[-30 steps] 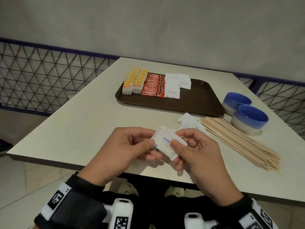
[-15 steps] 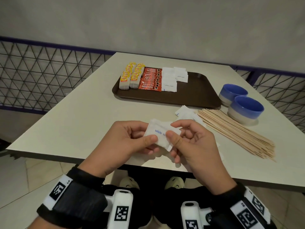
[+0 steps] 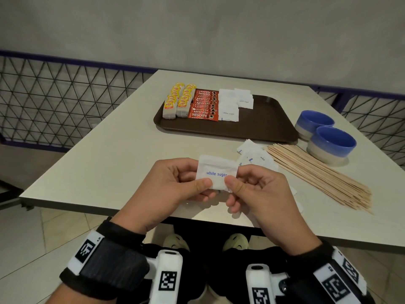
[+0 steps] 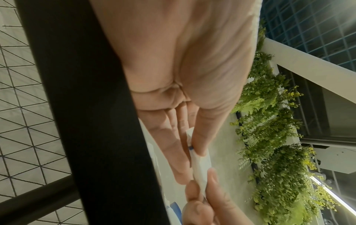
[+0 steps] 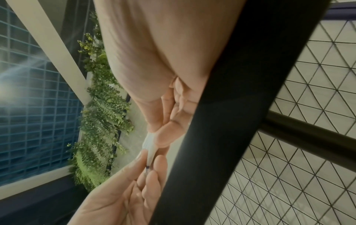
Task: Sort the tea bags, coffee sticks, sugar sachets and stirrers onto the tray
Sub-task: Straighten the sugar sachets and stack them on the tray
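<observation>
Both hands hold one white sugar sachet (image 3: 215, 172) just above the table's near edge. My left hand (image 3: 175, 185) pinches its left side and my right hand (image 3: 256, 189) pinches its right side. From the wrists the sachet (image 4: 200, 167) (image 5: 150, 144) shows edge-on between thumbs and fingers. The brown tray (image 3: 263, 126) at the back carries yellow tea bags (image 3: 178, 102), red coffee sticks (image 3: 205, 105) and white sugar sachets (image 3: 234, 104) in rows. Loose sugar sachets (image 3: 254, 154) lie on the table beside a spread of wooden stirrers (image 3: 317, 174).
Two blue and white bowls (image 3: 328, 141) stand right of the tray, behind the stirrers. A wire mesh railing (image 3: 65, 102) runs along the table's left and far right. The table edge (image 3: 109, 207) is right under my hands.
The sachet has turned from tilted to nearly level between my hands, its "white sugar" print now facing me. Both hands stay at the table's near edge.
</observation>
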`<state>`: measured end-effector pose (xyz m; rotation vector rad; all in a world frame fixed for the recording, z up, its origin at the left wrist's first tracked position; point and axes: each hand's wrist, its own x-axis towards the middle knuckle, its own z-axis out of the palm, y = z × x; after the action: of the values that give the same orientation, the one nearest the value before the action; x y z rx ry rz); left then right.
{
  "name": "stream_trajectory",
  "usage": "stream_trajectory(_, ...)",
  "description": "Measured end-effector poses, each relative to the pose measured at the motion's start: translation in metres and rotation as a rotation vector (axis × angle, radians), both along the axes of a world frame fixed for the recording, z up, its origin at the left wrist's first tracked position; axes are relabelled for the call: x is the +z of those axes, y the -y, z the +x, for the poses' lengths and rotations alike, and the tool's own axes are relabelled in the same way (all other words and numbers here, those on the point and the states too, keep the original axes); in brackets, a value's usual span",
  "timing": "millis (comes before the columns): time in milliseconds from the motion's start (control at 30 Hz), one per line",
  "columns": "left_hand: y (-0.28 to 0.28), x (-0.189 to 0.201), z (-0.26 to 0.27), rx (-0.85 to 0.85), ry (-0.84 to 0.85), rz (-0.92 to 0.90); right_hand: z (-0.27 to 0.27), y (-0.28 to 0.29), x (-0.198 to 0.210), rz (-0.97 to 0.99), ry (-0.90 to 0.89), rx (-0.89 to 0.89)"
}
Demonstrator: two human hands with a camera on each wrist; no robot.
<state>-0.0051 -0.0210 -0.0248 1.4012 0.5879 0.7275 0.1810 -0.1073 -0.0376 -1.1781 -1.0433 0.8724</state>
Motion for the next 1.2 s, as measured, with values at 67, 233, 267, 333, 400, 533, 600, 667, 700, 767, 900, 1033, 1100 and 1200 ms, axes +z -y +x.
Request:
stream_trajectory(67, 0.0003, 0.0003, 0.0003, -0.002, -0.002, -0.005, 0.0009, -0.0002, -0.0002, 0.001, -0.008, 0.004)
stream_trajectory(233, 0.0008, 0.001, 0.001, -0.006, -0.015, -0.011, 0.004, 0.0016, -0.0016, -0.006, -0.001, 0.001)
stream_trajectory(267, 0.0012, 0.001, 0.0008, -0.007, -0.02, -0.012, 0.0045, 0.0018, -0.0026, -0.006, -0.002, -0.002)
stream_trajectory(333, 0.0014, 0.0012, 0.001, -0.008, -0.024, -0.013, 0.0033, 0.0017, -0.0021, -0.01, -0.004, -0.008)
stream_trajectory(400, 0.0014, 0.0015, 0.001, 0.001, -0.026, 0.003, 0.0006, 0.0015, 0.0001, -0.016, -0.006, -0.008)
stream_trajectory(533, 0.0024, 0.0021, 0.0016, 0.043, -0.035, 0.029, -0.0011, 0.0006, -0.001, -0.049, 0.005, 0.003)
stream_trajectory(600, 0.0024, 0.0019, 0.0021, 0.06, -0.026, 0.011, 0.0002, 0.0005, -0.0036, -0.033, 0.003, -0.028)
stream_trajectory(667, 0.0018, 0.002, 0.0019, 0.078, -0.015, -0.017, 0.0015, -0.0002, -0.0048, -0.002, 0.004, -0.084)
stream_trajectory(700, 0.001, 0.0019, 0.0015, 0.092, -0.009, -0.026, 0.0023, -0.0003, -0.0049, 0.018, -0.005, -0.115)
stream_trajectory(767, -0.0006, 0.0016, 0.0, 0.127, 0.011, -0.035, 0.0036, 0.0001, -0.004, 0.066, -0.066, -0.163)
stream_trajectory(900, -0.0024, 0.0009, -0.0009, 0.166, 0.044, -0.06, 0.0025, 0.0024, -0.0001, 0.126, -0.139, -0.156)
stream_trajectory(1033, 0.0004, 0.0018, 0.0001, 0.13, 0.012, -0.043, 0.0004, 0.0028, -0.0016, 0.093, -0.042, -0.112)
stream_trajectory(1100, 0.0036, 0.003, 0.0012, 0.091, -0.02, 0.003, -0.0013, 0.0014, -0.0026, 0.07, -0.001, -0.104)
stream_trajectory(1200, 0.0057, 0.0028, 0.0019, 0.078, -0.072, 0.08, -0.0021, -0.0007, -0.0053, 0.034, 0.021, -0.11)
